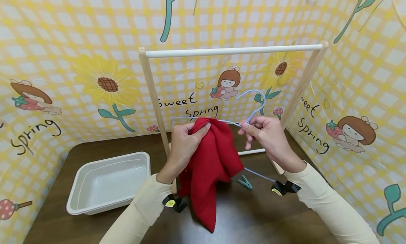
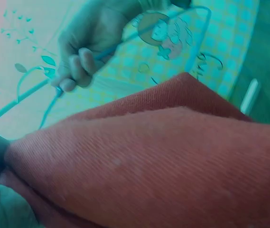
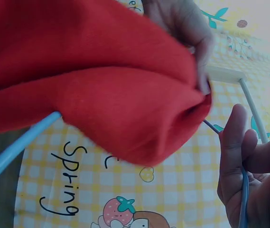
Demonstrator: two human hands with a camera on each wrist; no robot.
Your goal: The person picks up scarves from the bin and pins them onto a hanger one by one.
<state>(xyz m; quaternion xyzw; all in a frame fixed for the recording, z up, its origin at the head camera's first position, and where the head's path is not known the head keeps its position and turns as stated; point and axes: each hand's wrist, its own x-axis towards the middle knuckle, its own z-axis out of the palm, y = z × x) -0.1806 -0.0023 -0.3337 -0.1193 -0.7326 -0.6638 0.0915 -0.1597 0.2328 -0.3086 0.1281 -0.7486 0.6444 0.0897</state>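
Observation:
A red cloth (image 1: 209, 159) hangs in folds over a thin blue wire hanger (image 1: 257, 110). My left hand (image 1: 187, 141) pinches the cloth near its top, with the thumb on the front. At the base of the hook, my right hand (image 1: 264, 133) grips the hanger between thumb and fingers, and the hook curves up above it. One end of the hanger sticks out left of the cloth, and its lower bar shows at the right. In the right wrist view the cloth (image 3: 125, 95) covers much of the hanger's middle.
A drying rack with a white top rail (image 1: 234, 51) and wooden legs stands behind the hands. An off-white plastic basin (image 1: 111, 182) sits at the left on the dark table (image 1: 253, 219). A teal clothespin (image 1: 245, 182) lies on the table right of the cloth.

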